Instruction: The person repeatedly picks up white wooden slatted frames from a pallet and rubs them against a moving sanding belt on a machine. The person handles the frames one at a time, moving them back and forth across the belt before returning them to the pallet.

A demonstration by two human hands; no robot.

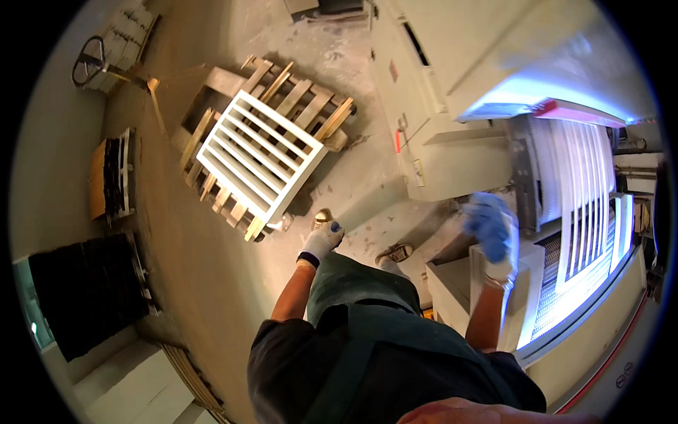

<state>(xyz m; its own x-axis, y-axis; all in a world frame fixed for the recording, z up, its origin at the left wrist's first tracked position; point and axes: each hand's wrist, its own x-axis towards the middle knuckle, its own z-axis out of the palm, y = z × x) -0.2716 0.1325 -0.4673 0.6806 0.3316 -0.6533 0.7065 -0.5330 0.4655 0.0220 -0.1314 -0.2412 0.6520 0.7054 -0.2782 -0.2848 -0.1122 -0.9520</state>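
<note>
- The right hand (492, 237), in a blue-and-white glove and blurred, rests on the top edge of a white panel (519, 297) that stands upright at the near edge of the machine's lit bed (565, 311); its grip looks wrapped over that edge, though the blur hides the fingers.
- The left hand (321, 242), gloved in white with blue fingertips, hangs at the person's side above the floor (212, 283), its grip loosely curled and holding nothing.
- A white slatted frame (583, 191) lies on the bed just beyond the panel, under bright bluish light.
- The large pale machine housing (452, 85) rises behind the bed.
- Well apart to the left, another white slatted frame (260, 152) lies flat on a wooden pallet (311, 99) on the floor.
- The person's shoes (394, 252) show on the floor between the hands.
</note>
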